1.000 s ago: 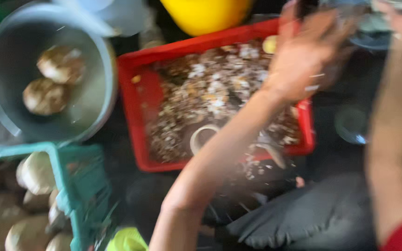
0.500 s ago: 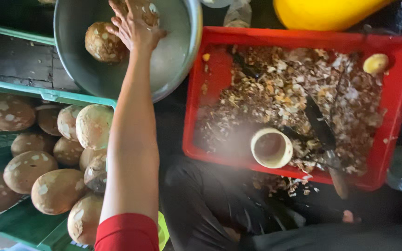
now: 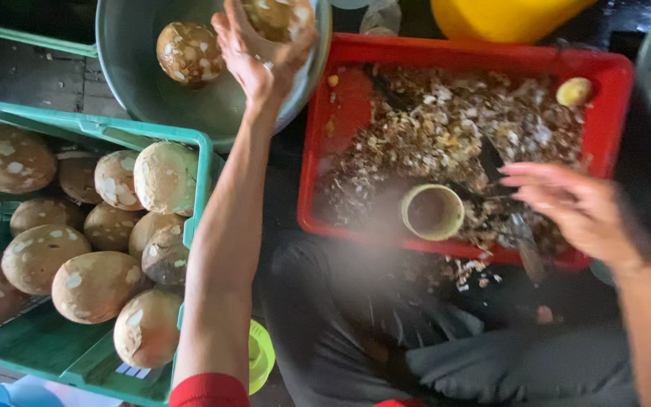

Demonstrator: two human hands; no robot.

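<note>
Left hand (image 3: 254, 53) cups a round, brown, white-flecked coconut (image 3: 279, 16), no evident long axis, over far metal bowl (image 3: 137, 75); right hand (image 3: 578, 207), fingers loosely spread, holds nothing.

Crate (image 3: 190, 143) left, bowl (image 3: 126, 68) behind, tray (image 3: 612, 71) right.
</note>
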